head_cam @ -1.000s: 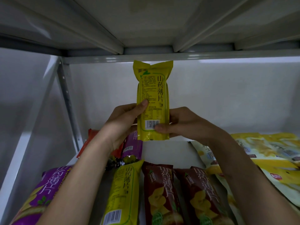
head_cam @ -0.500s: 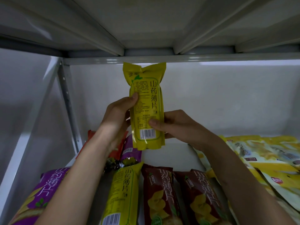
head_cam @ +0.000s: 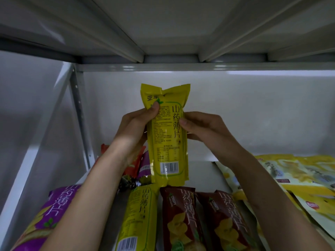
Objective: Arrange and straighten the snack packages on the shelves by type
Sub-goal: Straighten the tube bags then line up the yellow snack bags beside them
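Head view: both hands hold one yellow pack [head_cam: 167, 134] upright above the shelf [head_cam: 199, 174]. Left hand [head_cam: 135, 127] wraps its left edge, thumb pressed on the printed face; right hand [head_cam: 203, 127] pinches the right edge, fingers curled behind. Beneath lie a second yellow pack [head_cam: 137, 216], two brown packs [head_cam: 181, 220] and a purple pack [head_cam: 54, 211]; flat yellow bags [head_cam: 290, 180] sit to the right. Risk: the slick film could slip from the grip, and lowering it carelessly could knock the brown row askew or mix types.
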`<action>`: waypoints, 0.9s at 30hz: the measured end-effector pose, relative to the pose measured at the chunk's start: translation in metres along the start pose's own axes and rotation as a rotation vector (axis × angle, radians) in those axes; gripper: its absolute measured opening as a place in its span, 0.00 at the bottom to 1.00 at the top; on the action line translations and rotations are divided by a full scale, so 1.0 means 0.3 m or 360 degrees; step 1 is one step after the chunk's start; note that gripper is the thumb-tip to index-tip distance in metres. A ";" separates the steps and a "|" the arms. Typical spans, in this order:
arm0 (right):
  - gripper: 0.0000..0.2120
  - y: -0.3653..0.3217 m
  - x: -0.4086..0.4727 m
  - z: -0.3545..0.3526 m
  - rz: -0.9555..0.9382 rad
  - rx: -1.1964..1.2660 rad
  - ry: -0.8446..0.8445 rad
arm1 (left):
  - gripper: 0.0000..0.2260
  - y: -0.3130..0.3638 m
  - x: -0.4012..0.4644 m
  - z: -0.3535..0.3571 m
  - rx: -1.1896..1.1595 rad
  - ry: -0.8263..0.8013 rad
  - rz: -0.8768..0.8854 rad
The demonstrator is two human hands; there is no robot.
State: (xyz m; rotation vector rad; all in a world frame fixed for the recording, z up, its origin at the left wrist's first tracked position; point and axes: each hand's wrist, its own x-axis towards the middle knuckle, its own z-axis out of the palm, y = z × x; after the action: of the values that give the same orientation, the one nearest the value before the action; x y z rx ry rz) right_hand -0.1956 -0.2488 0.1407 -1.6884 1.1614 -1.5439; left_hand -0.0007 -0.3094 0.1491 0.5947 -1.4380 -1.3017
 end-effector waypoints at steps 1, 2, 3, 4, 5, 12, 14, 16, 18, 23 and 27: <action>0.11 0.002 0.002 0.000 -0.0007 0.0035 0.0028 | 0.22 0.001 -0.001 0.001 0.0010 -0.0019 -0.0005; 0.09 0.005 0.003 -0.001 -0.0007 0.0055 0.0040 | 0.23 0.002 -0.001 0.002 0.0015 -0.0037 -0.0008; 0.07 0.006 0.003 -0.001 -0.0006 0.0056 0.0041 | 0.24 0.003 -0.001 0.005 0.0013 -0.0043 -0.0007; 0.06 0.007 0.002 0.000 -0.0005 0.0039 0.0042 | 0.25 0.003 -0.001 0.009 0.0014 -0.0028 0.0005; 0.05 0.007 0.001 0.001 -0.0002 0.0014 0.0040 | 0.24 0.003 -0.003 0.013 0.0018 0.0002 0.0023; 0.22 -0.007 0.001 -0.006 0.0033 -0.0027 -0.0030 | 0.18 0.002 -0.014 0.014 0.0064 0.0039 0.0118; 0.24 -0.005 0.004 -0.002 -0.0070 0.0009 0.0061 | 0.19 0.002 -0.019 0.025 0.0085 0.0007 0.0117; 0.25 0.006 0.009 -0.001 -0.0174 -0.0008 0.0144 | 0.20 0.001 -0.019 0.033 0.0095 -0.0007 0.0078; 0.26 0.022 0.014 -0.006 -0.0236 -0.0049 0.0182 | 0.20 -0.001 -0.018 0.040 0.0112 -0.0031 0.0047; 0.13 0.019 0.015 -0.007 -0.0219 -0.0086 0.0110 | 0.20 0.004 -0.028 0.049 0.0093 0.0034 0.0052; 0.19 0.006 0.009 -0.009 -0.0090 -0.0092 -0.0040 | 0.16 0.006 -0.029 0.040 0.0089 0.0097 0.0072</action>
State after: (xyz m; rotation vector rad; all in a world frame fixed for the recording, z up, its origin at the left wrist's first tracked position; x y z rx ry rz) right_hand -0.1989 -0.2517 0.1409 -1.7875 1.1655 -1.5318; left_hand -0.0083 -0.2964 0.1493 0.6300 -1.4333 -1.2017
